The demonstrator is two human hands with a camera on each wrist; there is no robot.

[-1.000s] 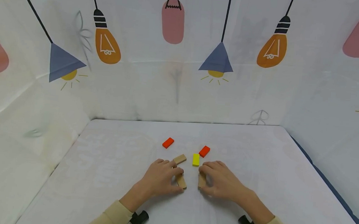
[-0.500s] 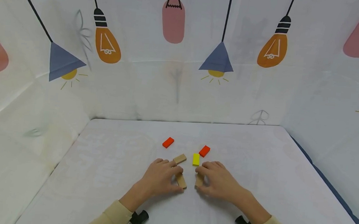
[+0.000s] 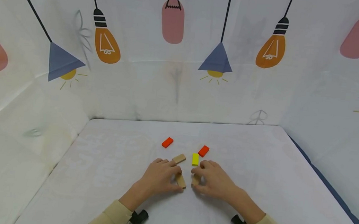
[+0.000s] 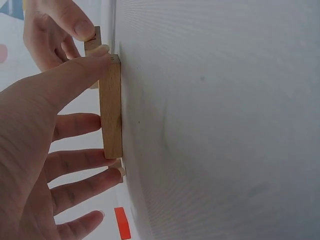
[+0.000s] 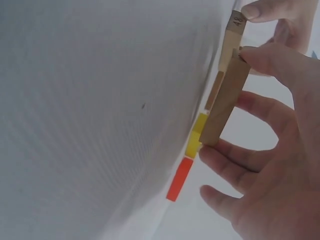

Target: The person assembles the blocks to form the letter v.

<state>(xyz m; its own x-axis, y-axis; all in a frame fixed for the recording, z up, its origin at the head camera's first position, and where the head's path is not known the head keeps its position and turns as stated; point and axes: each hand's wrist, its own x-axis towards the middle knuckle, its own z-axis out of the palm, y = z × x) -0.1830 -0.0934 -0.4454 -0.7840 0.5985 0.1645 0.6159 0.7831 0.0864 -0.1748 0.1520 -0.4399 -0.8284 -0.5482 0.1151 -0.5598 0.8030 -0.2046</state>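
My left hand (image 3: 159, 177) pinches a plain wooden block (image 3: 181, 181) by its ends, thumb at the near end and fingers at the far one. The left wrist view shows this wooden block (image 4: 112, 110) standing on its narrow side on the white surface. Opposite it, my right hand (image 3: 216, 180) grips a second wooden block (image 3: 196, 180) between thumb and fingertips. That wooden block (image 5: 226, 102) looks tilted in the right wrist view. A narrow gap separates the two held blocks. Just beyond the left fingers lies a third wooden block (image 3: 179, 158), and a yellow block (image 3: 195, 159) is past the right fingertips.
Farther back on the white table (image 3: 127, 139) lie two red blocks, a left one (image 3: 167, 142) and a right one (image 3: 204, 151) close to the yellow block. White sheets printed with lamps (image 3: 216, 59) surround the table. Black devices (image 3: 139, 217) are worn at both wrists.
My right hand has slid left with its wooden block, narrowing the gap to the left block. The left hand and the other blocks have stayed nearly in place.
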